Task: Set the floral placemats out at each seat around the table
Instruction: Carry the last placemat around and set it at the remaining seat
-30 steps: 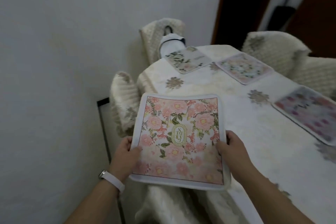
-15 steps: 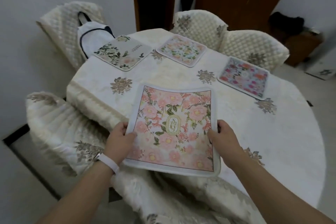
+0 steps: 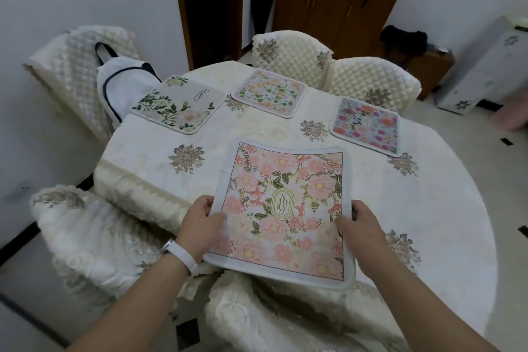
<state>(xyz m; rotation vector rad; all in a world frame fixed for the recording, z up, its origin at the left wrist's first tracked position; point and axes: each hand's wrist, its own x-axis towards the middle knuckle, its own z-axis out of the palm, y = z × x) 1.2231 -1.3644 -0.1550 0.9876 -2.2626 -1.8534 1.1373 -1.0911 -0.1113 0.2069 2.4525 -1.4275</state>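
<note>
Both hands on it: left hand and right hand pinch the pink placemat by its side edges, fingers curled under, thumbs on top. Its far half sits over the bench, the near edge juts past the rim — released here, it could tip off.

Your left hand and right hand grip the pink placemat by its side edges. Three placemats lie at the far seats on the surface.
</note>
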